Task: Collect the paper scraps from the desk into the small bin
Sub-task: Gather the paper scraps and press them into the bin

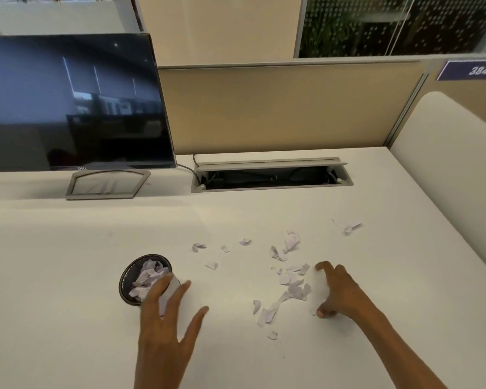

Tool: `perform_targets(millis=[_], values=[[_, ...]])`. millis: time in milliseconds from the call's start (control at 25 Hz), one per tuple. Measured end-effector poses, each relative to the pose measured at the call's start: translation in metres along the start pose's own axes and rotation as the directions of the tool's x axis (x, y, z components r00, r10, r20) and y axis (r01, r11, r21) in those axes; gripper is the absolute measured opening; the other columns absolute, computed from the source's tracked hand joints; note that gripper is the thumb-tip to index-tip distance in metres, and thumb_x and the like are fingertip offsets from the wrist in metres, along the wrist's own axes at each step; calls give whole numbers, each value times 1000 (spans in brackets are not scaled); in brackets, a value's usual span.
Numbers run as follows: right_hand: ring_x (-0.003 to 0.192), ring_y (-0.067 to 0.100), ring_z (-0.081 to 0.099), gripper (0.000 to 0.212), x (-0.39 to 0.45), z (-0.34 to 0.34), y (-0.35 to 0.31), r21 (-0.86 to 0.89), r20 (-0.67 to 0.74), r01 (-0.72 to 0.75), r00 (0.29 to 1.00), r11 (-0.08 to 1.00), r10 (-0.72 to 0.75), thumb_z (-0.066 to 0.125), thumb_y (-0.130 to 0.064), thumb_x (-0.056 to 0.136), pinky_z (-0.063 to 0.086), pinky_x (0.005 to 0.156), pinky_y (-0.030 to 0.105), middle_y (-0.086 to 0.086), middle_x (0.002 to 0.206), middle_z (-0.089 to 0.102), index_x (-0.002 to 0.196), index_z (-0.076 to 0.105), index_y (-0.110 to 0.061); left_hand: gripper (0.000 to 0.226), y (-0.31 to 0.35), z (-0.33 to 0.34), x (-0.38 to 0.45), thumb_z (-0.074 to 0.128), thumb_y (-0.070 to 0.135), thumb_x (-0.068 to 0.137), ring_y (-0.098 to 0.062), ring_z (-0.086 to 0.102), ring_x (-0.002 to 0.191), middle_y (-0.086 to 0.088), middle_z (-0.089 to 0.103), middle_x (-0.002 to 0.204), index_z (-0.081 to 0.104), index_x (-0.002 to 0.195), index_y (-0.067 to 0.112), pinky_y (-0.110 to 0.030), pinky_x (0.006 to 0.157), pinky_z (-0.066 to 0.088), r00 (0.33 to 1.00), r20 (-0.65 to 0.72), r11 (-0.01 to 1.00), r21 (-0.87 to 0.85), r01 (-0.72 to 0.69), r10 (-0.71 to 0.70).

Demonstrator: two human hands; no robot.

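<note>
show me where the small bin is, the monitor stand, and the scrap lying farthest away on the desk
small mesh bin (128, 272): head view, on its dark left wall.
monitor stand (74, 188): head view, on the grey frame's left bar.
farthest paper scrap (347, 226): head view, on its crumpled middle.

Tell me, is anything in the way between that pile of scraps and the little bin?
Nothing visible blocks it. Between the paper scraps by the right hand and the bin lies only bare desk, with one stray scrap. The left hand hangs open beside the bin's rim.
</note>
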State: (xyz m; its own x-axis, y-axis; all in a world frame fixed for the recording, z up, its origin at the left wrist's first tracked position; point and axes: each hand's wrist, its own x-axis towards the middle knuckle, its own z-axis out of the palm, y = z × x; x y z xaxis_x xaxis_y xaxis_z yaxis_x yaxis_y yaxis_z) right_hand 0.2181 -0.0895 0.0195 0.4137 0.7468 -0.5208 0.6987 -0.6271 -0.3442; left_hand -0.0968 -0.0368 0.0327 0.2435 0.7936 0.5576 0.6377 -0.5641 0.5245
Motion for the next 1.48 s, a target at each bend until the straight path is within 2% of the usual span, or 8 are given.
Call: perform_targets(millis=[120, 280, 520, 720, 920, 1120, 1280, 1480], values=[[90, 18, 53, 85, 8, 6, -22, 90, 51, 161, 985, 983, -166, 82, -14, 56, 46, 74, 26, 3, 106, 42, 128, 38, -26, 54, 8, 35, 3, 47, 51, 85, -25, 43, 126, -19, 50, 129, 57, 117, 9, -28, 107, 35, 955, 294, 999, -21, -44, 48], [64, 17, 58, 62, 26, -5, -38, 535, 10, 207, 968, 819, -252, 84, -4, 57, 58, 63, 33, 7, 98, 56, 110, 60, -25, 66, -4, 77, 28, 44, 55, 84, -20, 14, 142, -4, 18, 153, 28, 139, 20, -37, 113, 23, 862, 404, 941, -8, 337, -305], [92, 24, 57, 46, 86, -49, -5, 242, -372, 180, 925, 953, -80, 83, -21, 65, 44, 81, 32, 10, 102, 51, 107, 64, -18, 93, -42, 108, 72, 58, 55, 78, -24, -4, 144, -7, 0, 157, 9, 145, 13, -45, 118, 9, 759, 472, 876, 67, 477, -449], [136, 31, 32, 49, 116, -47, 42, 222, -537, 1, 835, 975, 121, 59, -36, 87, 27, 111, 50, 13, 149, 33, 131, 49, -18, 89, -42, 120, 66, 42, 62, 81, -20, -6, 144, -7, -3, 157, 5, 145, 13, -34, 118, -1, 751, 563, 938, 171, 302, -345], [146, 23, 3, 60, 106, -2, 10, -24, -371, 208, 906, 978, -202, 47, -51, 89, 3, 118, 43, 3, 158, 11, 142, 29, -30, 98, -20, 126, 55, 11, 79, 69, -17, -9, 144, 2, -6, 157, -5, 145, 20, -40, 117, -4, 708, 681, 971, 238, 28, -187], [146, 21, -6, 71, 67, 20, -27, -219, -74, 450, 877, 866, -475, 45, -67, 80, 2, 118, 44, -5, 159, 2, 142, 24, -39, 119, 5, 123, 57, 58, 79, 53, -24, 25, 130, -3, 19, 146, 8, 143, 20, -39, 100, 30, 620, 765, 937, 322, -136, -173], [137, 19, 23, 77, 34, 23, -36, -211, 82, 503, 864, 838, -497, 70, -54, 67, 32, 109, 38, -6, 150, 27, 135, 36, -39, 77, 25, 120, 41, 71, 48, 70, -16, 43, 107, -3, 34, 123, 35, 132, 19, -23, 86, 43, 640, 749, 985, 127, 115, -171], [94, 17, 55, 27, 13, 26, -57, -80, -33, 435, 898, 897, -439, 68, -22, 77, 46, 77, 26, 1, 108, 53, 104, 63, -23, 14, 47, 116, 24, 59, 15, 86, -3, 49, 69, 1, 48, 94, 64, 98, 11, -4, 63, 40, 720, 631, 916, -34, 400, -291]])
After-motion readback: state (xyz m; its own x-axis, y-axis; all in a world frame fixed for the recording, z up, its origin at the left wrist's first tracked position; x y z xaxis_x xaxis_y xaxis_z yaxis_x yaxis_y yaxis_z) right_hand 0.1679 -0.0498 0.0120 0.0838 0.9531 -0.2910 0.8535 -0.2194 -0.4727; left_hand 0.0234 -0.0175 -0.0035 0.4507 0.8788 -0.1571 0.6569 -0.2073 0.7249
